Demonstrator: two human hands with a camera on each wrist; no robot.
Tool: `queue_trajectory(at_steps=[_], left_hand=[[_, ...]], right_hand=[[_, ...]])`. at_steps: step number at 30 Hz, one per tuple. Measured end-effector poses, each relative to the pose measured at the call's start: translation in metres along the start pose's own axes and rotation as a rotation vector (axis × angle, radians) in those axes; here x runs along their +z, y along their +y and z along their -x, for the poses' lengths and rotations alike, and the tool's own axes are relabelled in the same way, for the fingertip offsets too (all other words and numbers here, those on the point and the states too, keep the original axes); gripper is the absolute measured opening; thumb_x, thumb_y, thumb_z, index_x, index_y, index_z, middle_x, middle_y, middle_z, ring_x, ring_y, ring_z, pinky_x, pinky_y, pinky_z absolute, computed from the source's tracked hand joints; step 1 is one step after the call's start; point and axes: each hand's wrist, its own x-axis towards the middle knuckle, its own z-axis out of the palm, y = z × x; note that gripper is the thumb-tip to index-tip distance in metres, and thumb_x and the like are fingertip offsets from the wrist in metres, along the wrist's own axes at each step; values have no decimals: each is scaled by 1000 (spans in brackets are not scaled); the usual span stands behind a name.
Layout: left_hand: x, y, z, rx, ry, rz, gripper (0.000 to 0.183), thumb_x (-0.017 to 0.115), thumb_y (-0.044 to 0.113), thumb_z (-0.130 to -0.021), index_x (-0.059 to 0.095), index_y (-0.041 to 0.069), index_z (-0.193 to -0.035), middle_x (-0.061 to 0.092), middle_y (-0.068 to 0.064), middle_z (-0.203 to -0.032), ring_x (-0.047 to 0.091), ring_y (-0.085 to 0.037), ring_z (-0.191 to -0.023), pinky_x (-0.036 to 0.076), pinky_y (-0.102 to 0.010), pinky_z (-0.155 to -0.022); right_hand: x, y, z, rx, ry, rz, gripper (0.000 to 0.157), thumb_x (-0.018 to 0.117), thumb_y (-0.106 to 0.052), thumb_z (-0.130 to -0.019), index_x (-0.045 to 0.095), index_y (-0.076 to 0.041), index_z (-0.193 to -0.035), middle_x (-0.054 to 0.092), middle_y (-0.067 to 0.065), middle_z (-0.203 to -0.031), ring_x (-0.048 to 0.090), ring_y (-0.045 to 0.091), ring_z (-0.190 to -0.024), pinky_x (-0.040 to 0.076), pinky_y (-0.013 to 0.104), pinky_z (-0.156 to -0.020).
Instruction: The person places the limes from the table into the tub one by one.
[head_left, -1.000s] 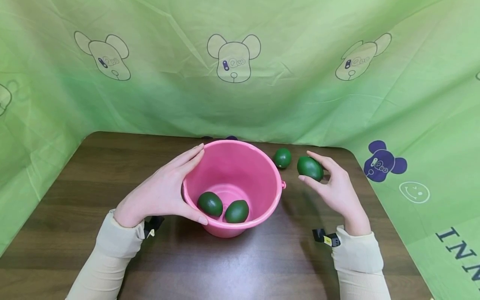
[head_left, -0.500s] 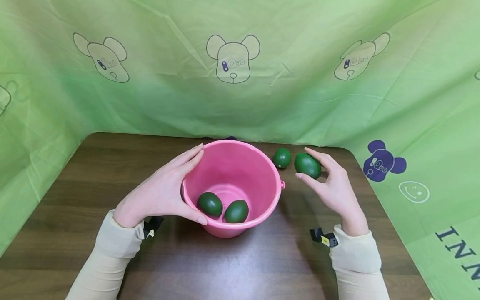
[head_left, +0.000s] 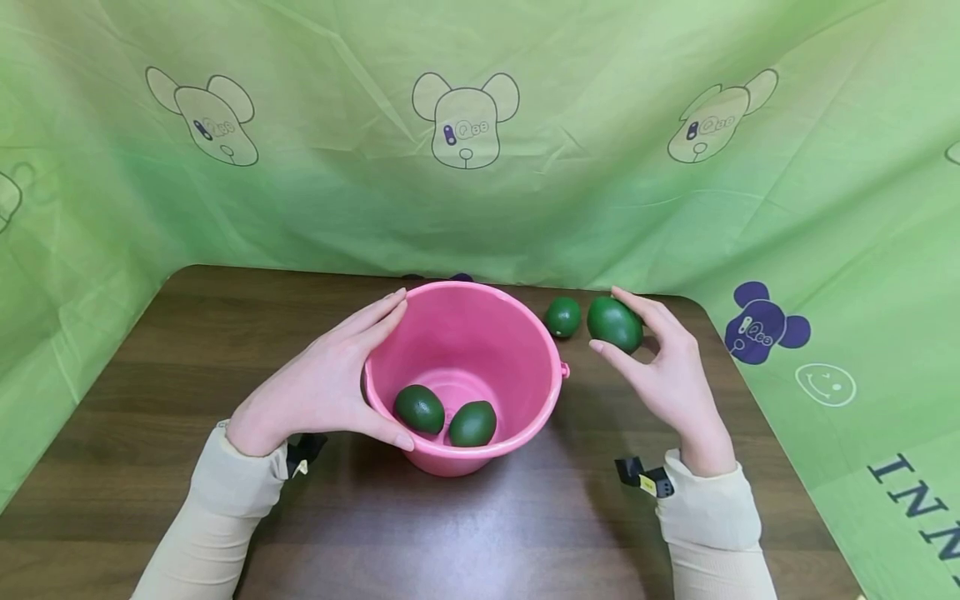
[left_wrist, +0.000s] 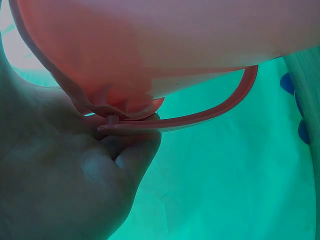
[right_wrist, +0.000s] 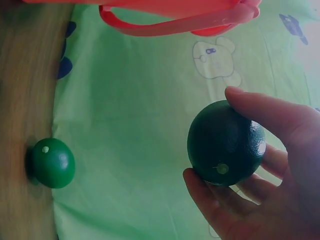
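In the head view, my left hand [head_left: 318, 375] holds the pink bucket [head_left: 517, 358] by its left side, thumb along the near rim and fingers at the far rim. Two dark green avocados lie inside it, a left one [head_left: 420, 409] and a right one [head_left: 472, 423]. To the bucket's right, my right hand [head_left: 667, 367] grips another avocado [head_left: 615, 325] between thumb and fingers. The right wrist view shows this avocado [right_wrist: 225, 142] raised above the table, its pale stem spot visible. In the left wrist view, the bucket's handle [left_wrist: 210, 112] hangs by my hand.
A further green avocado [head_left: 563, 317] sits on the brown wooden table [head_left: 352, 533], right of the bucket near the back edge. Green printed cloth [head_left: 465, 217] hangs behind and beside the table. Dark wrist-camera straps [head_left: 645, 478] are at both cuffs.
My right hand, with its avocado, has shifted slightly left and away from me. My left hand, the bucket and the other avocados have stayed in place.
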Motion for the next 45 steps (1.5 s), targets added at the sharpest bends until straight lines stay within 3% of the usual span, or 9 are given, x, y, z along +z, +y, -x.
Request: queue_trajectory(at_steps=[13, 17, 22, 26, 37, 45], left_hand=[[1, 0, 1, 1, 8, 1, 141, 78, 85, -56, 25, 9, -162, 9, 11, -168, 16, -13, -151, 34, -42, -114], [1, 0, 1, 2, 8, 3, 140, 78, 84, -57, 24, 9, -162, 9, 11, -168, 16, -13, -151, 35, -42, -114], [1, 0, 1, 3, 8, 6, 140, 78, 84, -56, 24, 9, -162, 9, 11, -168, 16, -12, -151, 35, -42, -114], [1, 0, 0, 3, 7, 5, 140, 78, 85, -56, 24, 9, -162, 10, 11, -168, 17, -13, -151, 35, -42, -114], [0, 1, 1, 1, 8, 13, 140, 79, 84, -56, 25, 9, -162, 10, 11, -168, 17, -13, -151, 35, -42, -113], [0, 1, 1, 1, 12, 12, 140, 79, 84, -56, 25, 9, -162, 10, 11, -168, 17, -13, -151, 35, -42, -113]], right_hand=[[0, 0, -3, -31, 34, -27, 76, 87, -5, -81, 58, -30, -146, 60, -1, -136, 57, 8, -109, 46, 16, -85], [1, -8, -4, -44, 42, -30, 76, 87, 0, -80, 58, -26, -146, 60, 0, -136, 56, 7, -110, 47, 16, -86], [-1, -36, -5, -61, 52, -61, 71, 83, 7, -80, 59, -13, -145, 60, 9, -135, 56, 7, -111, 47, 16, -88], [-1, -49, -5, -78, 63, -106, 69, 82, 9, -81, 60, -9, -144, 60, 14, -134, 57, 7, -111, 47, 16, -90], [7, -26, -11, -113, 104, -135, 78, 86, 9, -75, 61, -19, -144, 60, 7, -135, 58, 14, -115, 50, 20, -92], [10, -49, -13, -144, 111, -180, 76, 85, 12, -76, 61, -15, -143, 61, 6, -134, 58, 17, -115, 51, 22, -92]])
